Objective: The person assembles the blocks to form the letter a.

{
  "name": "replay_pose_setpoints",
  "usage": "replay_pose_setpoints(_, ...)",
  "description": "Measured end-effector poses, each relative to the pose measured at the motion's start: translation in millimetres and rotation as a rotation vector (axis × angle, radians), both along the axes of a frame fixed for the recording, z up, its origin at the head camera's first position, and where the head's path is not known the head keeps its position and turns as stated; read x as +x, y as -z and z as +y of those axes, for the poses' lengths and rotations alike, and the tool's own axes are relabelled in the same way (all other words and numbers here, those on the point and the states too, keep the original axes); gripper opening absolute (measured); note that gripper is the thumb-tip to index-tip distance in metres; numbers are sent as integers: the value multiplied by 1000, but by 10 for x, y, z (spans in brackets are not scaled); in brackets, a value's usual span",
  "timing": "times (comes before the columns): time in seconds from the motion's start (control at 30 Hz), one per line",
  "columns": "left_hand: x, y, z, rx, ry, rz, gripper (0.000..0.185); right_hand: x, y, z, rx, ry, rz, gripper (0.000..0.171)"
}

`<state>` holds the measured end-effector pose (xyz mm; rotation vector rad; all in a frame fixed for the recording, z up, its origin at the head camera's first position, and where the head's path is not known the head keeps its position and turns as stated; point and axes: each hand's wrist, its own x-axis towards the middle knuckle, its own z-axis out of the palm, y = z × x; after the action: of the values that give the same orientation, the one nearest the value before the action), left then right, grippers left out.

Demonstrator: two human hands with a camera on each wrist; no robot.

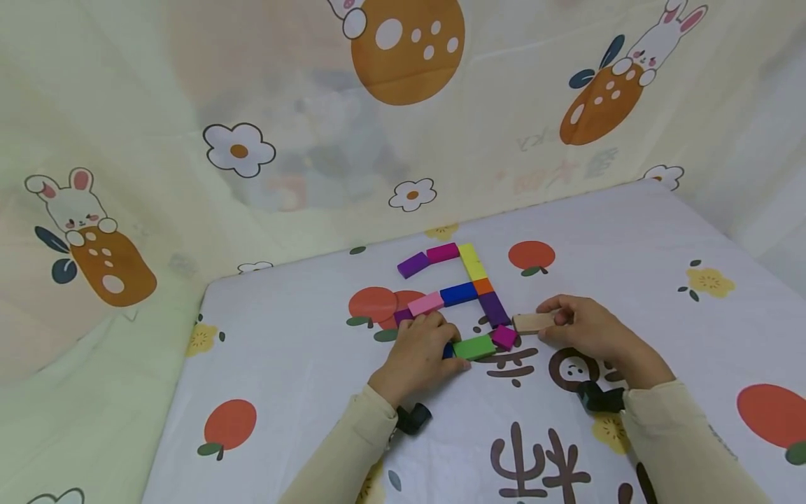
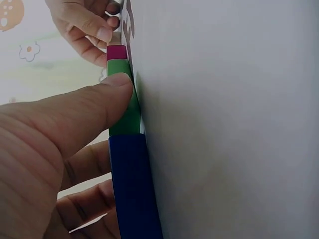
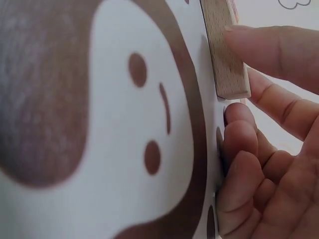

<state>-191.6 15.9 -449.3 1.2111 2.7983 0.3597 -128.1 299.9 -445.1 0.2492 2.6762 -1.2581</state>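
Note:
My right hand (image 1: 595, 332) pinches a plain wooden block (image 1: 529, 323) between thumb and fingers, low at the table. Its far end meets a magenta block (image 1: 504, 337). In the right wrist view the thumb lies on the wooden block (image 3: 224, 55), the other fingers curled below it. My left hand (image 1: 418, 353) holds a green block (image 1: 475, 348), its thumb pressed on the near side and fingers behind. A dark blue block (image 2: 132, 184) continues the row from the green one, with left fingers along its far side.
Beyond the hands, a purple block (image 1: 494, 309), an orange block (image 1: 483, 286) and a yellow block (image 1: 472, 262) form a line. Branching left are a blue block (image 1: 458, 294) and pink block (image 1: 426, 303), and farther back a magenta block (image 1: 443, 253) and purple block (image 1: 413, 265). A patterned cloth wall (image 1: 315, 231) stands behind.

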Motion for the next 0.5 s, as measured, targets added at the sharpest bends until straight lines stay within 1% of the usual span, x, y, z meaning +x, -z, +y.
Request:
replay_pose_setpoints(0.23,3,11,-3,17,7,19,41,2,-3,-7,15,1,-7,40)
replay_pose_setpoints(0.5,4,7,-1,16,3,2,41,-8,-5,-18,28,-3,-8,39)
